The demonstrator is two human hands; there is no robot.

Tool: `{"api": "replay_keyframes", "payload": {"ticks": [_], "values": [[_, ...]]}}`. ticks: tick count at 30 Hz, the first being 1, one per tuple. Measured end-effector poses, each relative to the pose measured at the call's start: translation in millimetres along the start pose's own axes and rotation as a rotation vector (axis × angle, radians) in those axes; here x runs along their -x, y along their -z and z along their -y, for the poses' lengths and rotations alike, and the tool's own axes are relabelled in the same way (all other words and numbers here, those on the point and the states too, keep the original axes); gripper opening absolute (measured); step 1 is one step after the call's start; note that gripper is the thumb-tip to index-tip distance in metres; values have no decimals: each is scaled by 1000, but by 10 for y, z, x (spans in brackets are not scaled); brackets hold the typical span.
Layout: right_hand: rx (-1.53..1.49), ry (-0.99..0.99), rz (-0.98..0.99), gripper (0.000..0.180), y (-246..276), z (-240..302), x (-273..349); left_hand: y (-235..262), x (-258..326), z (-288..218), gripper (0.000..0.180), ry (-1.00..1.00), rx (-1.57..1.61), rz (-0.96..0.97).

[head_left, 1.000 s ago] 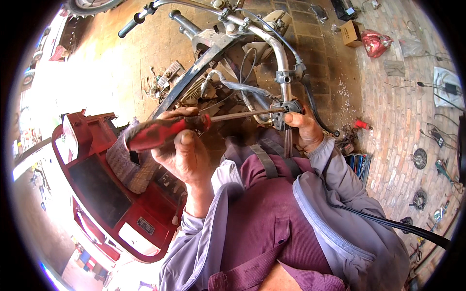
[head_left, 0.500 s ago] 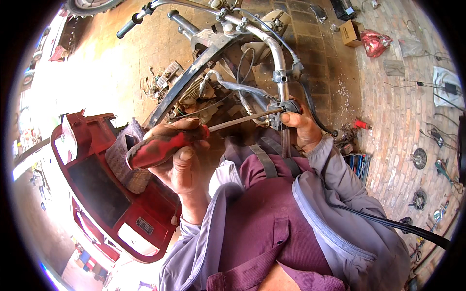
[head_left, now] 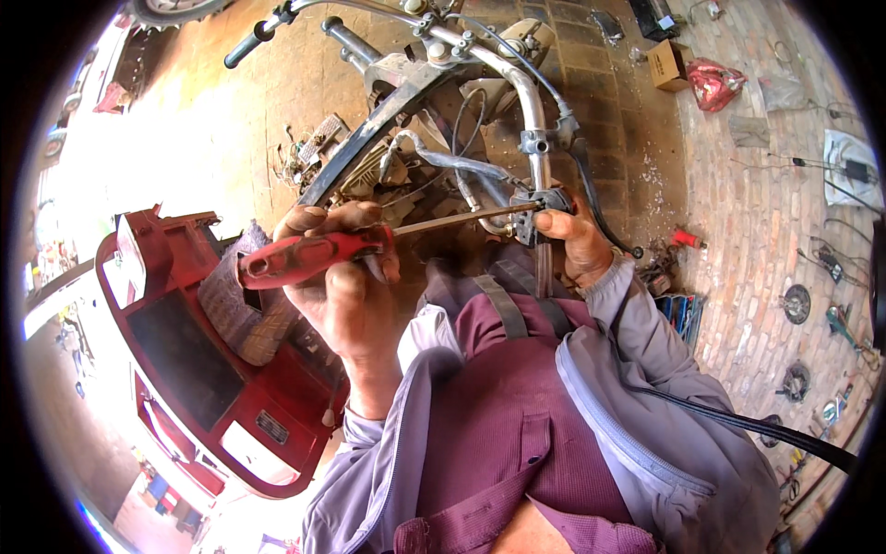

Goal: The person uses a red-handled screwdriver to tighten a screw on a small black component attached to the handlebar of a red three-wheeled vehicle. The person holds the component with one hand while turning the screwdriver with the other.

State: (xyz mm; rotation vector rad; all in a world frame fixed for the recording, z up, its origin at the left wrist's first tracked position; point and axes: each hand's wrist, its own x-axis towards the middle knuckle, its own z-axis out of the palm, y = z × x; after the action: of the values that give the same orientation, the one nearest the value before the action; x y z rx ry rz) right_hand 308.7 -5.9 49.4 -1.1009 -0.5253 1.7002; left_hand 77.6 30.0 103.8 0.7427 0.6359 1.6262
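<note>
My left hand (head_left: 346, 286) is wrapped round the red handle of a screwdriver (head_left: 309, 257). Its long shaft points right, and the tip meets a dark switch housing (head_left: 535, 217) on the handlebar (head_left: 528, 106). My right hand (head_left: 580, 235) grips that housing near the bar's end, thumb on its near face and fingers mostly hidden behind it. A grey-sheathed cable (head_left: 448, 159) runs from the housing towards the frame. Exactly where the screwdriver tip sits on the housing is too small to tell.
A dark frame tube (head_left: 383, 129) slants beyond my hands, with loose parts below it. To the left stands a red body panel (head_left: 268, 420) with a cloth (head_left: 245, 295) on it. A cardboard box (head_left: 666, 65) and a red plastic bag (head_left: 715, 85) lie at the far right.
My left hand has turned the screwdriver handle and regripped it, the fingers now higher and the handle more level. My right hand stays on the switch housing.
</note>
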Motion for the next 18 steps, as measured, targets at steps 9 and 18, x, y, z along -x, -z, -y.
{"api": "replay_keyframes", "payload": {"ticks": [9,18], "values": [[2,5,8,33,61,-62,-3,95,114,8,41,-60,-151,28],[43,-7,-16,36,36,-30,3,-89,12,-19,52,-102,-404,-152]]}}
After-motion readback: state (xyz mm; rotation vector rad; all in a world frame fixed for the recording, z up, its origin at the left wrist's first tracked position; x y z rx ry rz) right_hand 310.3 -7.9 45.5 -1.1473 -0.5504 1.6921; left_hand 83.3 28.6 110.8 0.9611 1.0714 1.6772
